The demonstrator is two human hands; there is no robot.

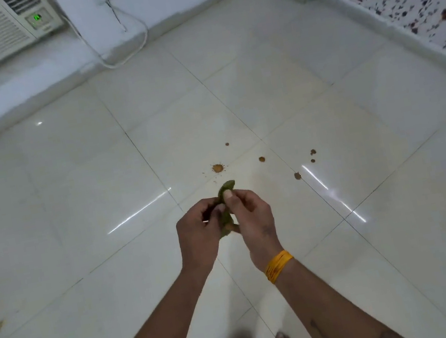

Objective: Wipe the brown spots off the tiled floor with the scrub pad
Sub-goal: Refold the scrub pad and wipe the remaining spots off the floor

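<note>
I pinch the green scrub pad [227, 190] between my left hand [196, 230] and right hand [249, 217], folding it for grip above the brown spots [217, 168].

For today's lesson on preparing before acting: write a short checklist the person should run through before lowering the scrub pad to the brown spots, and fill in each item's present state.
1. Scrub pad in hand: ok, held between left hand and right hand.
2. Pad flat for wiping: not ok, folded between the fingers.
3. Brown spots located: ok, largest spot ahead of the hands, others to its right.
4. Pad on the tiled floor: not ok, not yet lowered.
5. Pad wet: cannot tell.
</note>
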